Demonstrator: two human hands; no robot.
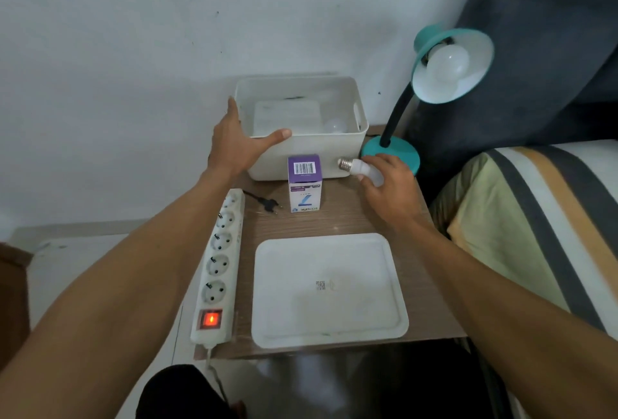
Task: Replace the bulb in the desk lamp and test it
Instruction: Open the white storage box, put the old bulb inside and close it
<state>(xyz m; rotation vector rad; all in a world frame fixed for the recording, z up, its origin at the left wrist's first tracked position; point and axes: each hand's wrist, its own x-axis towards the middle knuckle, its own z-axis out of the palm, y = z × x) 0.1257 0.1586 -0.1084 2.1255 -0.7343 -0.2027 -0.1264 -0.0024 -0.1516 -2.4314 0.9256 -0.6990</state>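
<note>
A teal desk lamp (pixel 394 151) stands at the table's back right, its shade (pixel 468 81) tilted toward me with a white bulb (pixel 449 62) screwed in. My right hand (pixel 391 184) is shut on a second white bulb (pixel 359 167), metal screw base pointing left, just in front of the lamp's base. My left hand (pixel 239 142) hovers open over the front left corner of a white bin (pixel 334 151); a third bulb (pixel 334 125) lies inside. A purple and white bulb box (pixel 304 183) stands before the bin. The lamp's black plug (pixel 269 203) lies loose on the table.
A white power strip (pixel 219 263) with its red switch (pixel 210 319) lit runs along the table's left edge. A white tray (pixel 329 288) sits at the front of the wooden table (pixel 354 214). A striped mattress (pixel 535 218) lies to the right, a wall behind.
</note>
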